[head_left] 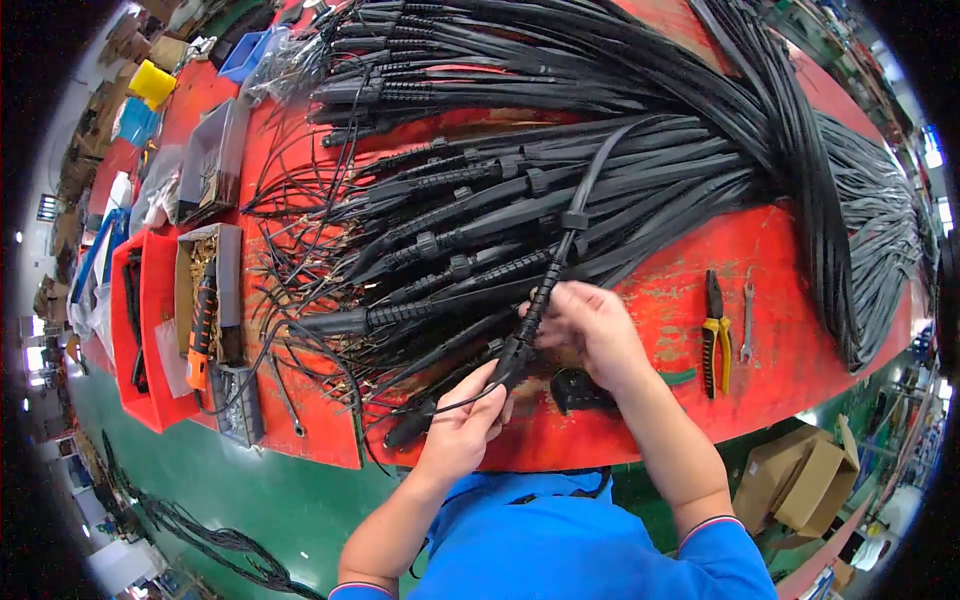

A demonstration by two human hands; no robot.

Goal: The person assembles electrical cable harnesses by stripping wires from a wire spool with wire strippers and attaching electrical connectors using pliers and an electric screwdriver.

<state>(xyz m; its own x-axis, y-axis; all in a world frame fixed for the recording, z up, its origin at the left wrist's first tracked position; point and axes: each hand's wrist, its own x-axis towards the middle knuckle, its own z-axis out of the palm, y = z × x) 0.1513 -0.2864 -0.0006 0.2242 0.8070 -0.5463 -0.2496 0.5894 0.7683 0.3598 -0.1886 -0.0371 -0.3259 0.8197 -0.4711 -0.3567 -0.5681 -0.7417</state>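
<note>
My left hand (468, 420) is closed round the lower end of a black cable (548, 285), which slants up and away to the right. That cable has a ribbed strain-relief sleeve and a collar nut (574, 220) further up. At the ribbed part, the curled fingers of my right hand (590, 325) pinch the cable; some fingertips are hidden behind it. Beneath and beyond both hands lies a bundle of similar black cables (470, 215), their thin stripped wires (300, 260) fanned out to the left. A black roll (580, 392) sits just below my right hand.
Yellow-handled pliers (716, 340) and a wrench (747, 325) lie right on the red table (790, 270). At left are an orange electric screwdriver (203, 335), a red bin (150, 300) and grey bins (215, 160). A cardboard box (795, 480) stands below the right edge.
</note>
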